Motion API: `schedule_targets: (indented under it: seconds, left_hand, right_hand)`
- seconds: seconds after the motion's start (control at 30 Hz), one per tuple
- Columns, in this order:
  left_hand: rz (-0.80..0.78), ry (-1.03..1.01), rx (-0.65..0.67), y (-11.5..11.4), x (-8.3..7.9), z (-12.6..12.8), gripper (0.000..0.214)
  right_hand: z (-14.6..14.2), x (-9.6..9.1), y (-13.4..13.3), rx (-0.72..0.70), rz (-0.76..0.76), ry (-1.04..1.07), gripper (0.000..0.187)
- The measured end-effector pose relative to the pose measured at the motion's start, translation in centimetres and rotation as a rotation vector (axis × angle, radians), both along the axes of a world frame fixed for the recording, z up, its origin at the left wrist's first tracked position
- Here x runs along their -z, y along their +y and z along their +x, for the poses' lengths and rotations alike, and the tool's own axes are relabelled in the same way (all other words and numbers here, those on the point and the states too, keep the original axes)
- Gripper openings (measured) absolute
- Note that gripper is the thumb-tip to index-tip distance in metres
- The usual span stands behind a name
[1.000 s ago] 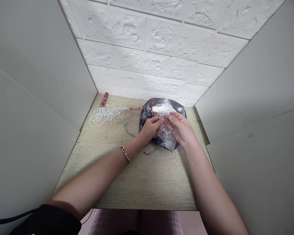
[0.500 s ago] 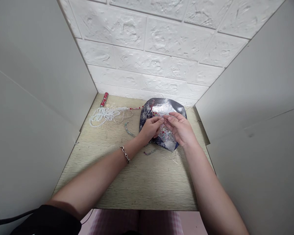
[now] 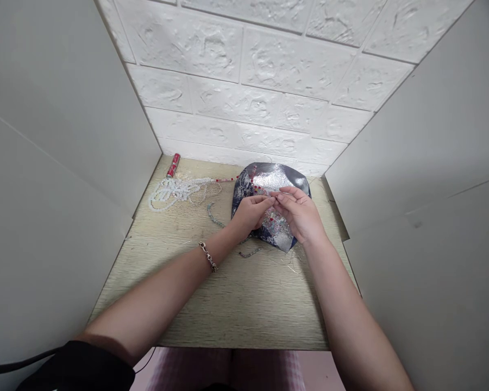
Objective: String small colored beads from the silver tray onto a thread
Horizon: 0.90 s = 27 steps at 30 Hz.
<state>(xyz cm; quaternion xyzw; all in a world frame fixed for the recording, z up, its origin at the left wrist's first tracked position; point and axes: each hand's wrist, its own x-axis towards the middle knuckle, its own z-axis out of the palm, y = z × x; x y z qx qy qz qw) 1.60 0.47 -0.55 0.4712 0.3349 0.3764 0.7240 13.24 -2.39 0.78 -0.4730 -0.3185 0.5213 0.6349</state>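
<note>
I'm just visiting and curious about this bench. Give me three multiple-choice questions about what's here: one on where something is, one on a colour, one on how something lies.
1. Where is the chain bracelet?
A) On the left wrist
B) On the right wrist
C) On the right elbow

2. What main colour is the small cylinder at the back left of the wood-grain tabletop?
A) Green
B) Red
C) Black

3. How do the pale bead strands lie?
A) Shut in a box
B) Wound on a spool
C) Loose on the tabletop

Answers:
1. A, since the chain circles the arm on the left of the view.
2. B, since its body shows red.
3. C, since they sprawl in a tangle left of the shiny silver-and-navy cloth.
</note>
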Motion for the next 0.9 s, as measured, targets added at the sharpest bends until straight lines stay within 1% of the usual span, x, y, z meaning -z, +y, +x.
schedule_targets:
  seconds: [0.2,0.47,0.7,0.9]
  left_hand:
    - [-0.027,-0.007,-0.020,0.05,0.08,0.04,0.018]
    - [-0.006,0.007,-0.040,-0.02,0.04,0.10,0.018]
    - [0.011,-0.002,-0.044,-0.08,0.08,0.10,0.020]
    - [0.011,-0.020,-0.046,-0.03,0.21,0.10,0.023]
  right_hand:
    - [0.11,0.18,-0.01,-0.009,-0.028,0.064,0.022]
    - [0.08,0.33,-0.04,-0.027,-0.035,0.146,0.020]
    - [-0.01,0.29,0.00,-0.024,-0.037,0.141,0.019]
    - [-0.08,0.36,-0.03,-0.023,-0.025,0.081,0.020]
